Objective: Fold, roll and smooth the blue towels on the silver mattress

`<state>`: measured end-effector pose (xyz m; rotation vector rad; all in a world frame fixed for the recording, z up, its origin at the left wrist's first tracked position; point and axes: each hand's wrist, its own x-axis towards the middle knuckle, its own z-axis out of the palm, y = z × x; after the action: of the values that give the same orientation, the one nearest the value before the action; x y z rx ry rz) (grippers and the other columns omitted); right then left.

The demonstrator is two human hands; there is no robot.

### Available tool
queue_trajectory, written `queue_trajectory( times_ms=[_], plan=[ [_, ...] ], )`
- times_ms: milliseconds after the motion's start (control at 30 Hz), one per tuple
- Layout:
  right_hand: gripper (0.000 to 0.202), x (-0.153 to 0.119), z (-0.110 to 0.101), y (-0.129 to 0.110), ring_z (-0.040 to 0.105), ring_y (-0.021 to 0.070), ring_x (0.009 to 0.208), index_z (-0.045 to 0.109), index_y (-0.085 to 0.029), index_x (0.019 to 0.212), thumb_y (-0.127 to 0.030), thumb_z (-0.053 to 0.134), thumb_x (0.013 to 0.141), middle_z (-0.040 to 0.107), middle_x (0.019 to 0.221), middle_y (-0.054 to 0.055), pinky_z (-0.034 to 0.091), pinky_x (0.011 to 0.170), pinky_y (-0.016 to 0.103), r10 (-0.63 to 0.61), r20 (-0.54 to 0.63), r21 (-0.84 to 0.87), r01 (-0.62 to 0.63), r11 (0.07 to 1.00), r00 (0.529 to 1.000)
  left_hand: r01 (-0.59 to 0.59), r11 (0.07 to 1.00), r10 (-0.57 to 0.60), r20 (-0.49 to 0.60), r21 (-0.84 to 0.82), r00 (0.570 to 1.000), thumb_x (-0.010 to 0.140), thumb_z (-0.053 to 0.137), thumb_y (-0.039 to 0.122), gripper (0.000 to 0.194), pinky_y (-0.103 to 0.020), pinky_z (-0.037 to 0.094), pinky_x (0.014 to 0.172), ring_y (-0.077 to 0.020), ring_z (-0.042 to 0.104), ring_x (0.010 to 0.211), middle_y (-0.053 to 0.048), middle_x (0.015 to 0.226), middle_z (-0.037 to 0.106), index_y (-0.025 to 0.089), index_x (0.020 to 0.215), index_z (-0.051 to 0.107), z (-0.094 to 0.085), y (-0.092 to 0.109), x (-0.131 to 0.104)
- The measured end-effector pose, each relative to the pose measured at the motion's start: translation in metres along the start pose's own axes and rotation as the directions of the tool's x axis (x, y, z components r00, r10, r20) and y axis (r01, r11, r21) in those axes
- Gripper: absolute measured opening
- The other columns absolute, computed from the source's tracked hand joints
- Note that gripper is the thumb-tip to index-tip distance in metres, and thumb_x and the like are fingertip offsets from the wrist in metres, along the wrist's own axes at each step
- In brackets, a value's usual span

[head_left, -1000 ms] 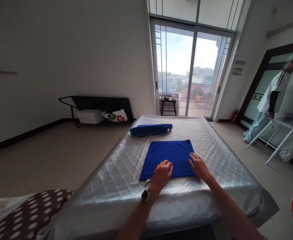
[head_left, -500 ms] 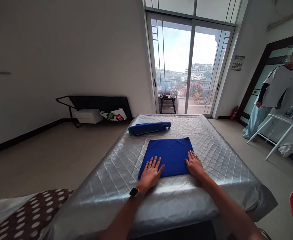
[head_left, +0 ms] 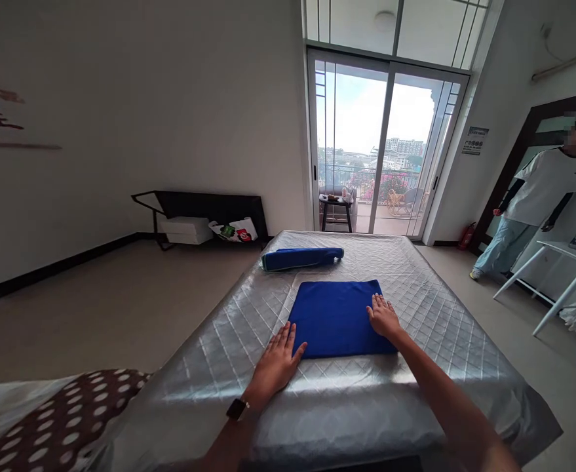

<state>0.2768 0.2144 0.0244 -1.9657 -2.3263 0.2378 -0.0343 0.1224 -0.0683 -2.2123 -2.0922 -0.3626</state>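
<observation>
A folded blue cloth [head_left: 339,318] lies flat on the silver quilted table cover [head_left: 219,341]. My left hand [head_left: 276,360] rests palm down at the cloth's near left corner, fingers stretched, partly on the silver cover. On the cloth's right edge lies my right hand [head_left: 384,316], palm down with its fingers extended. Neither hand grips anything. Beyond the flat cloth, a second blue cloth, rolled or folded into a long bundle [head_left: 302,258], sits near the far left edge of the table.
A person [head_left: 543,196] stands at the right by a white table [head_left: 563,248] with bottles. Polka-dot fabric [head_left: 71,419] is at the lower left. A black frame [head_left: 209,203] with a white box [head_left: 185,230] stands against the wall. Part of a red chair shows lower right.
My left hand has slid left, from the cloth to its near left corner. My right hand has shifted slightly along the right edge. The view has turned a little, and the person has moved their legs.
</observation>
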Motion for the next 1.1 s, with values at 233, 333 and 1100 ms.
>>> queue_trajectory(
  times_ms=[233, 333, 1100],
  plan=[
    [0.065, 0.018, 0.012, 0.004, 0.015, 0.0206, 0.154, 0.024, -0.005, 0.158, -0.041, 0.022, 0.104, 0.024, 0.163, 0.016, 0.013, 0.123, 0.039, 0.022, -0.030, 0.026, -0.021, 0.999, 0.999, 0.085, 0.992, -0.098, 0.142, 0.094, 0.985, 0.096, 0.020, 0.069, 0.087, -0.051, 0.029, 0.120, -0.0346, 0.039, 0.144, -0.024, 0.152, 0.045, 0.003, 0.145, 0.049, -0.040, 0.014, 0.041],
    [0.066, 0.018, 0.018, 0.006, 0.015, 0.0203, 0.154, 0.024, -0.004, 0.158, -0.041, 0.022, 0.103, 0.021, 0.164, 0.014, 0.013, 0.123, 0.038, 0.024, -0.036, 0.033, -0.023, 0.999, 0.999, -0.059, 0.996, 0.056, 0.045, 0.067, 0.997, 0.099, 0.018, 0.061, 0.081, -0.047, 0.029, 0.121, -0.0332, 0.039, 0.144, -0.022, 0.151, 0.046, 0.003, 0.144, 0.050, -0.049, 0.068, 0.080],
    [0.062, 0.030, 0.010, 0.000, 0.020, 0.0219, 0.152, 0.028, -0.006, 0.157, -0.036, 0.024, 0.103, 0.027, 0.162, 0.015, 0.011, 0.123, 0.042, 0.071, -0.009, 0.020, -0.071, 0.997, 0.997, 0.115, 0.993, -0.117, 0.077, 0.037, 0.990, 0.098, 0.016, 0.060, 0.082, -0.045, 0.025, 0.121, -0.0295, 0.031, 0.149, -0.022, 0.160, 0.030, 0.001, 0.152, 0.034, -0.005, 0.003, 0.103]
  ],
)
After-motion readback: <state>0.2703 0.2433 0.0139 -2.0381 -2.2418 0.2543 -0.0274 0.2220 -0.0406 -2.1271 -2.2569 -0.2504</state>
